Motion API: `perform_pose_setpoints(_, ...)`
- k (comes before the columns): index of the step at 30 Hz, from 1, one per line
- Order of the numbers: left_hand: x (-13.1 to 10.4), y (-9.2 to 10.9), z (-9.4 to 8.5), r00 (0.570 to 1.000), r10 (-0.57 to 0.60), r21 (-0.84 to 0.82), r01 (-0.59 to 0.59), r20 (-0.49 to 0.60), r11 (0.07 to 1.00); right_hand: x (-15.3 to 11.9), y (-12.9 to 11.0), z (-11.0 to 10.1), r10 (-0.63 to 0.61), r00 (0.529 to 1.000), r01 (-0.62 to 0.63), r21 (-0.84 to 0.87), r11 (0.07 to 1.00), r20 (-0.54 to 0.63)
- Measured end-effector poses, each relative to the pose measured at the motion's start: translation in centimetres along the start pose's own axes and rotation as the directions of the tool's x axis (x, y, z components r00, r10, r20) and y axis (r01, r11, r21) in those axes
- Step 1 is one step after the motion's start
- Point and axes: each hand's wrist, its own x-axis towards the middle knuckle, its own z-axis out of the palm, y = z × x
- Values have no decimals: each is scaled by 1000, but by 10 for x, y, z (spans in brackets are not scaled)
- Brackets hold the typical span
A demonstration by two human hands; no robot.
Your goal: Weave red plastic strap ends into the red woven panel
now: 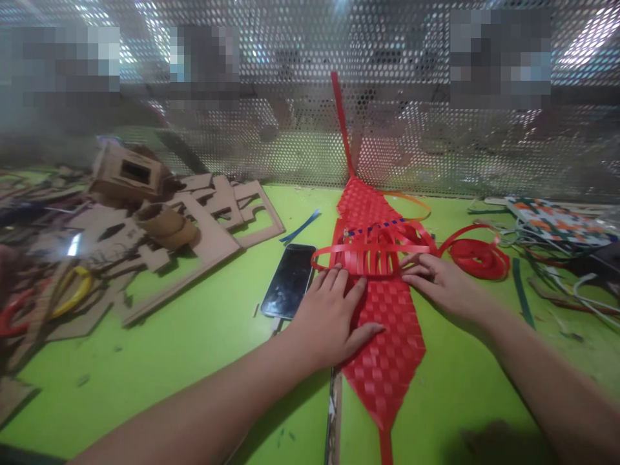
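Observation:
A red woven piece (387,336) made of flat strips lies on the green table, with long tails at its far and near ends. Across its middle, loose strips (371,260) stand up in loops. My left hand (334,316) rests flat on its left side, fingers spread, fingertips near the loops. At its right edge is my right hand (433,278), thumb and fingers close together by a red strip; whether it pinches the strip is not clear. A coil of red strip (477,258) sits just beyond the right hand.
A phone (289,281) with a cable lies left of the weave. Cardboard pieces (213,239) and yellow-handled scissors (75,294) crowd the left. A multicoloured woven piece (557,219) and loose strips are at the right. A perforated metal screen (290,142) stands behind.

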Motion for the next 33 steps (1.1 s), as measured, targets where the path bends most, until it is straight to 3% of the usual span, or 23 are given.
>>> perform_pose_setpoints(12, 0, 0, 1, 1000, 6, 4, -6, -5, 1000, 3, 11, 0, 21, 1000, -19, 87, 996, -19)
perform_pose_setpoints(18, 1, 0, 0, 1000, 6, 12, -7, 10, 1000, 8, 18, 0, 94, 996, -93, 144, 985, 0)
perform_pose_setpoints(25, 0, 1, 0, 1000, 4, 2, -4, 15, 1000, 10, 26, 0, 103, 993, -96, 121, 988, -54)
perform_pose_setpoints(28, 0, 1, 0, 1000, 4, -3, -4, 9, 1000, 5, 14, 0, 79, 994, -76, 40, 996, -70)
perform_pose_setpoints(33, 2, 1, 0, 1000, -7, -1, 7, 0, 1000, 0, -5, -1, -45, 993, 9, -322, 947, -105)
